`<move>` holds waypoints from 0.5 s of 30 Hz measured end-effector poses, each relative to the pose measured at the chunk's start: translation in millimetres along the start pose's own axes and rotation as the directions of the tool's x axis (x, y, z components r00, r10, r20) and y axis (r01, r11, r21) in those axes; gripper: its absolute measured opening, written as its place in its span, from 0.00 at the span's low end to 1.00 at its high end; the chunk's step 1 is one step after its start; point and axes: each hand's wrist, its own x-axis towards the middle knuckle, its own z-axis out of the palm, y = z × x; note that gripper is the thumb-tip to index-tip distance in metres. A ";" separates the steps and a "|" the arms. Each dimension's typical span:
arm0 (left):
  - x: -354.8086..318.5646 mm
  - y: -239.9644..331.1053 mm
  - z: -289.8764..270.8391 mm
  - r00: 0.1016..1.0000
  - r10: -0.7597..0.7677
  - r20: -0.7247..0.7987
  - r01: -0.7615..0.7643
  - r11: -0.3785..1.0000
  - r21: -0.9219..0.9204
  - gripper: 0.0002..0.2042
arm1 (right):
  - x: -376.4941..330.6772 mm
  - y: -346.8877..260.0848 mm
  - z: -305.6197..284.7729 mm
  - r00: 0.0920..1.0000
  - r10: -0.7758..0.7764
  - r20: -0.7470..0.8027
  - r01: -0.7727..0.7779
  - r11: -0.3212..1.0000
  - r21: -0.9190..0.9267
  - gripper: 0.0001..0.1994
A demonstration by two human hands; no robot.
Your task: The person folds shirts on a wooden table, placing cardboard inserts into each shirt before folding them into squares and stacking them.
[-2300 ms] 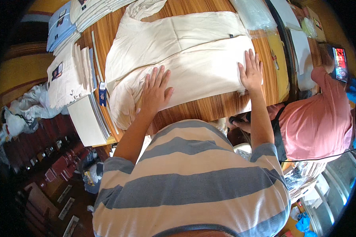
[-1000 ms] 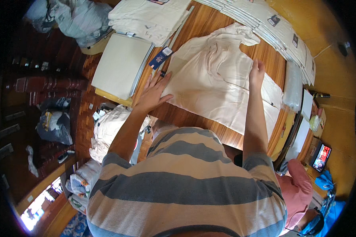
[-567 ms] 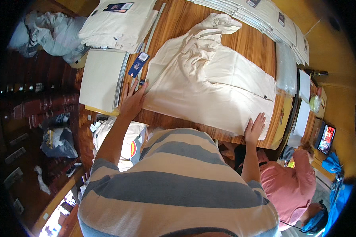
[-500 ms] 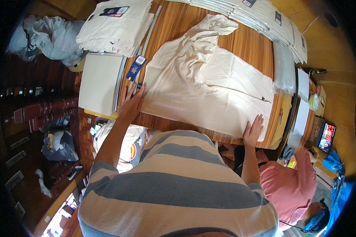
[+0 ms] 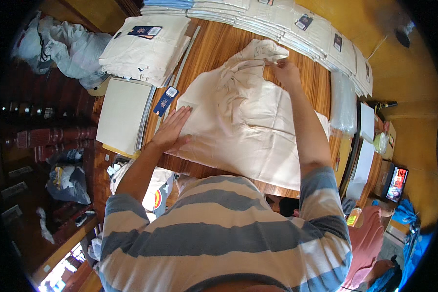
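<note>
A cream garment (image 5: 248, 126) lies spread on the wooden table (image 5: 214, 53), its far end bunched up. My left hand (image 5: 171, 130) presses flat on the garment's near left edge, fingers apart. My right hand (image 5: 284, 72) reaches to the far end and pinches the bunched fabric there. A blue hang tag (image 5: 166, 100) lies just left of the garment.
A stack of pale cardboard sheets (image 5: 123, 114) sits left of the garment. Folded cream garments (image 5: 148, 46) are piled at the back left, bagged ones (image 5: 297, 27) along the back. A clear bag (image 5: 344, 102) lies at the right. A person in a pink shirt (image 5: 367, 243) sits lower right.
My right hand left the garment's near right corner and reached to the far bunched end, gripping fabric. My left hand slid onto the garment's left edge.
</note>
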 end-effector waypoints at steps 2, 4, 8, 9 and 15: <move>-1.3 4.7 -8.8 1.000 0.019 0.011 -0.018 1.000 -0.024 0.56 | 29.4 -12.3 21.2 0.980 0.071 0.184 -0.049 0.992 -0.118 0.22; -2.3 9.1 -13.3 1.000 0.021 0.007 -0.021 0.999 -0.049 0.56 | 40.2 -2.5 25.5 0.949 0.050 0.310 -0.019 0.995 -0.103 0.18; 5.5 11.6 -17.6 1.000 0.005 -0.009 -0.005 0.997 -0.075 0.57 | 28.5 24.0 -7.2 0.974 -0.045 0.223 0.079 0.986 -0.147 0.13; 9.3 11.0 -15.4 1.000 0.011 -0.004 -0.012 0.997 -0.078 0.57 | 12.3 40.2 -21.0 0.981 -0.166 0.103 0.168 0.986 -0.013 0.12; -13.3 10.5 -10.2 0.991 -0.108 -0.076 0.096 0.984 -0.151 0.59 | -202.8 45.4 -87.8 0.935 -0.136 -0.328 0.270 0.871 0.409 0.05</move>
